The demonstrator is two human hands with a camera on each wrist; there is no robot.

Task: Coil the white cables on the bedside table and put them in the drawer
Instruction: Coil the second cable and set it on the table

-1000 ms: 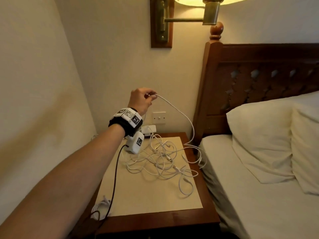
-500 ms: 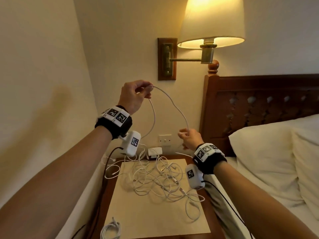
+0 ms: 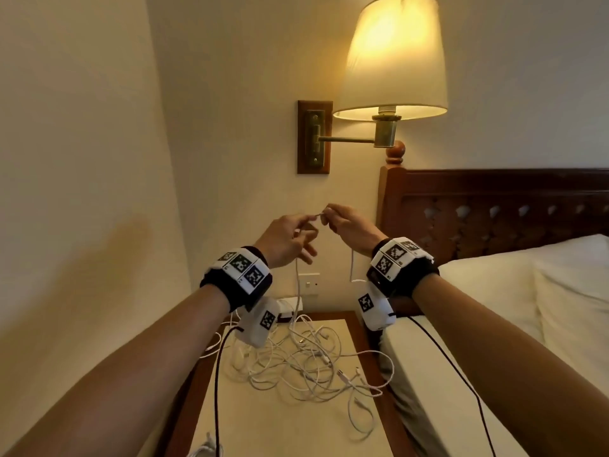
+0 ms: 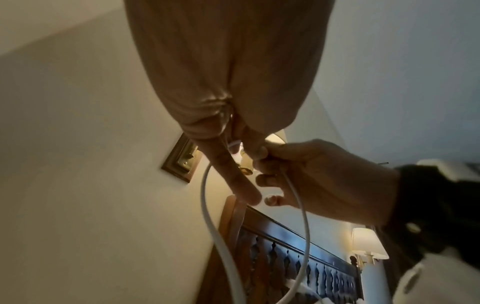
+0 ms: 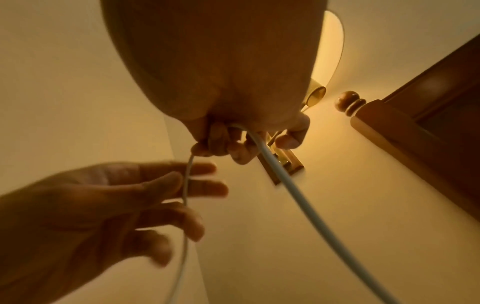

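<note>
A tangle of white cables (image 3: 296,364) lies on the cream top of the bedside table (image 3: 296,430). Both hands are raised above it and almost touch. My left hand (image 3: 308,225) pinches one white cable (image 3: 297,291) between thumb and forefinger, its other fingers spread. My right hand (image 3: 329,219) grips the same cable, and a strand (image 3: 352,265) hangs from it. The left wrist view shows my left hand (image 4: 233,144), the right hand (image 4: 311,174) and the cable loop (image 4: 306,226). In the right wrist view the cable (image 5: 298,195) leaves my right hand (image 5: 233,139). No drawer is in view.
A lit wall lamp (image 3: 393,57) hangs just above the hands. The wooden headboard (image 3: 494,209) and a pillow (image 3: 527,291) are to the right. A wall socket (image 3: 308,284) and a white adapter (image 3: 285,306) sit behind the tangle. Another white cable bundle (image 3: 206,450) lies at the front left.
My right hand came into view, took the cable and rose to meet the left hand, which came down. The arc of cable between them has closed to a short span. The head view tilted up.
</note>
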